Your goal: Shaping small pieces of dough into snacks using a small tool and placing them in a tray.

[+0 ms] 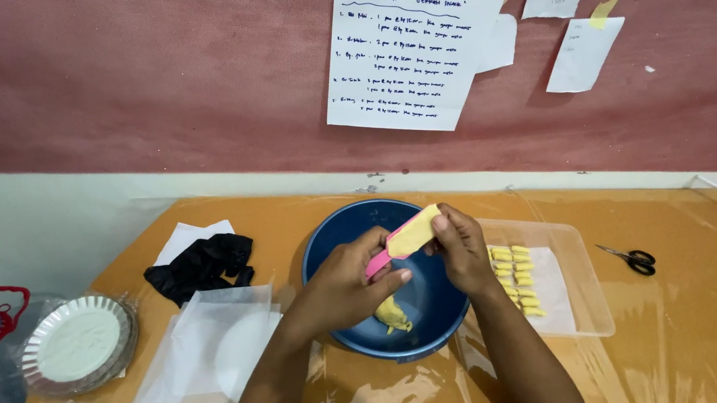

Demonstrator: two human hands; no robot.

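An orange counter (697,312) under clear plastic sheeting is carrying a blue bowl (335,233), where a lump of yellow dough (392,315) is lying at the bottom. Above the bowl, the left hand (343,284) is closing its grip on the pink end of a flat mould (402,240), fingers curled and thumb pointing right. The right hand (464,252) is pinching the mould's yellow-covered far end, fingers bent down. Just right, a clear tray (580,291) is holding rows of small yellow pieces (515,280). Small scissors (632,259) are lying beyond it.
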